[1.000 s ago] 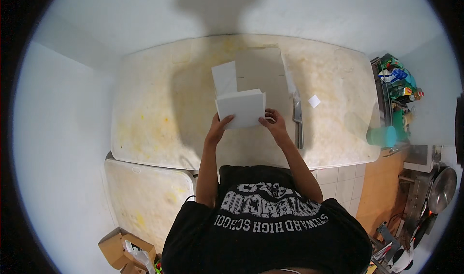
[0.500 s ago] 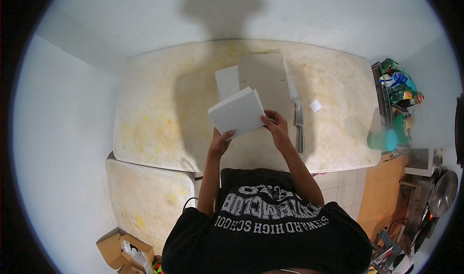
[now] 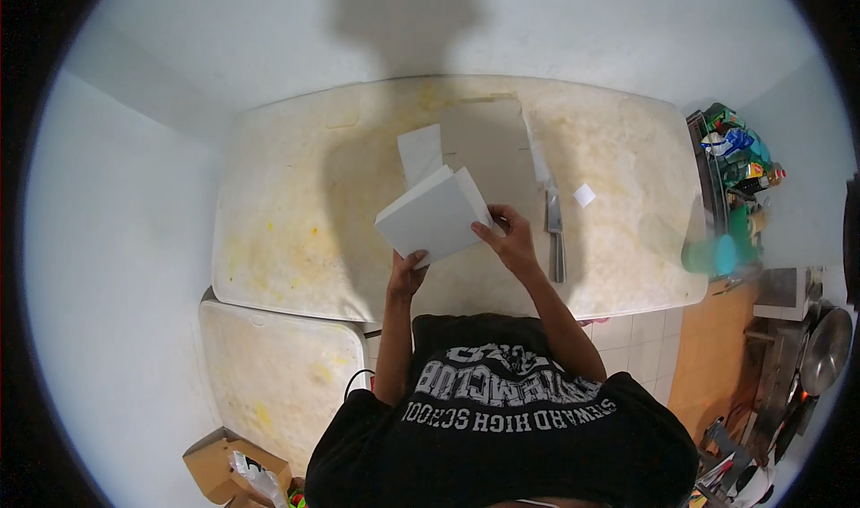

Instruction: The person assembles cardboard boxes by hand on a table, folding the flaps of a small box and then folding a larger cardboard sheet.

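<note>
Both hands hold a plain white book-like block (image 3: 434, 219) above the table; its far edge is parted a little, like covers standing apart. My left hand (image 3: 409, 272) grips its near left corner, thumb on top and fingers underneath. At the right edge, my right hand (image 3: 508, 237) pinches it between thumb and fingers. Beyond it a pale flat board (image 3: 488, 136) with small slits lies on the table, partly covered by the block. A white sheet (image 3: 419, 152) lies left of that board. To the right of my right hand rests a knife (image 3: 555, 230), handle towards me.
The stained white table (image 3: 269, 203) meets a second table (image 3: 282, 347) at near left. A small white square (image 3: 584, 195) lies right of the knife. Farther right stand a teal cup (image 3: 712, 255) and a rack of bottles (image 3: 739, 154). An open cardboard box (image 3: 219, 468) sits at lower left.
The white block has shifted slightly left and towards me, and its far edge is parted wider. My right thumb has slid further over its face. The knife and sheets stay put.
</note>
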Demonstrator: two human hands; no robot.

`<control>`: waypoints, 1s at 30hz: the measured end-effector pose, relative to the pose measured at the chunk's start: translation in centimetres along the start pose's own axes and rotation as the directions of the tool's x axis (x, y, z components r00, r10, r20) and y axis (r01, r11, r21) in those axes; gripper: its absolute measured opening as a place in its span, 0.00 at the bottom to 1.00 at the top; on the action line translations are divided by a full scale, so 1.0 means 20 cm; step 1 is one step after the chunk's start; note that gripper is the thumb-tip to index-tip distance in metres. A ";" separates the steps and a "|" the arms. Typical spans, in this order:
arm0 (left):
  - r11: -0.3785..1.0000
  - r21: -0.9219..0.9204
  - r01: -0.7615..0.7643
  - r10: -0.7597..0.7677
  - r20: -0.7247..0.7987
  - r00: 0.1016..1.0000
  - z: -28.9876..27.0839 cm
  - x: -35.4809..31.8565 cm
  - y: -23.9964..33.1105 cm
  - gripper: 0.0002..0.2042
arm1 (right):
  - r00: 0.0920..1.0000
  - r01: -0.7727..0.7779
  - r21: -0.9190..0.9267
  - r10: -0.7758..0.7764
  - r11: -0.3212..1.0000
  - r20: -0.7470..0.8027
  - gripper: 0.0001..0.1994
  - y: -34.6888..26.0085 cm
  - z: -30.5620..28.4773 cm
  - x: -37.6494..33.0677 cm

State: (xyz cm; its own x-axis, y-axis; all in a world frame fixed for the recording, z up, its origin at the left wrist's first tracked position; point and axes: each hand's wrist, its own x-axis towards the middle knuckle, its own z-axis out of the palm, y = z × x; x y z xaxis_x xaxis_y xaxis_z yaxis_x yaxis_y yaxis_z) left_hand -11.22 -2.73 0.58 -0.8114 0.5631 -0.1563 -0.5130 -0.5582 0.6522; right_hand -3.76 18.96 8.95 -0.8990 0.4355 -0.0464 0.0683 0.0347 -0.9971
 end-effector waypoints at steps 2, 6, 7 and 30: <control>0.999 -0.013 -0.035 0.034 -0.027 0.999 0.02 -0.01 0.01 0.38 | 1.000 0.022 -0.045 -0.021 0.999 0.016 0.22 -0.02 -0.01 0.00; 0.999 0.027 -0.017 0.019 -0.080 0.997 -0.02 -0.02 0.00 0.37 | 0.998 0.064 -0.114 -0.060 0.991 0.036 0.22 -0.08 0.00 -0.01; 1.000 0.007 -0.021 0.022 -0.091 0.996 -0.02 -0.02 -0.01 0.38 | 0.998 0.062 -0.107 -0.059 0.992 0.027 0.22 -0.09 0.00 -0.01; 0.985 -0.169 0.038 -0.063 -0.145 0.987 -0.11 0.00 -0.08 0.34 | 0.980 -0.186 0.059 0.182 0.981 0.076 0.25 -0.09 0.03 0.02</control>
State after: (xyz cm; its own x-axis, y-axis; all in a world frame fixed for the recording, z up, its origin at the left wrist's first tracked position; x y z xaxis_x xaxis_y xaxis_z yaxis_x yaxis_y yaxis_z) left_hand -11.08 -3.17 -2.00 -0.8094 0.5031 -0.3030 -0.5836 -0.6312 0.5109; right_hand -4.51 18.58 10.78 -0.9020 0.3645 -0.2312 0.2088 -0.1004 -0.9728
